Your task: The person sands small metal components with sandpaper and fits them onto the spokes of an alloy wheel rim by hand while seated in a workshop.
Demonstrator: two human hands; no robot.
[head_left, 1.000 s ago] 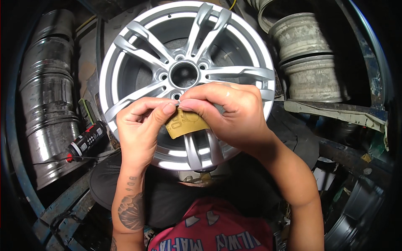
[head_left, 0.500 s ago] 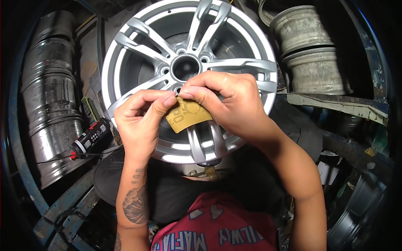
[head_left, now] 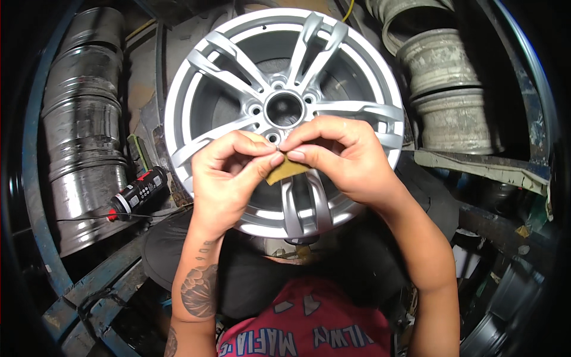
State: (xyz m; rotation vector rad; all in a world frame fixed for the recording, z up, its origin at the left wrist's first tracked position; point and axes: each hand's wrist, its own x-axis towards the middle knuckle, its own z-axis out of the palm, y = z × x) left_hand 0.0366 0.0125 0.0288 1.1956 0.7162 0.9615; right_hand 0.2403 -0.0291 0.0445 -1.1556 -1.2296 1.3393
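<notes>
Both of my hands pinch a small piece of yellow sandpaper [head_left: 286,169] by its upper edge. My left hand [head_left: 229,169] grips it between thumb and index finger, and my right hand [head_left: 342,156] does the same close beside it. The fingertips nearly meet, and part of the sheet is hidden behind them. Just beneath the hands lies a silver alloy wheel rim [head_left: 285,110], face up, with paired spokes around a dark centre hole. The wheel's lower spokes show under the sandpaper.
Shiny metal rims [head_left: 83,134] are stacked along the left. A black and red power tool [head_left: 140,191] with a cord lies left of the wheel. Dull, worn rims [head_left: 449,89] stand at the right beside a metal frame [head_left: 529,95]. My lap is below the wheel.
The sandpaper has gone from a nearly flat, wide piece to a smaller, folded-looking shape. My fingertips have come closer together. The whole scene sits slightly further right and lower in view.
</notes>
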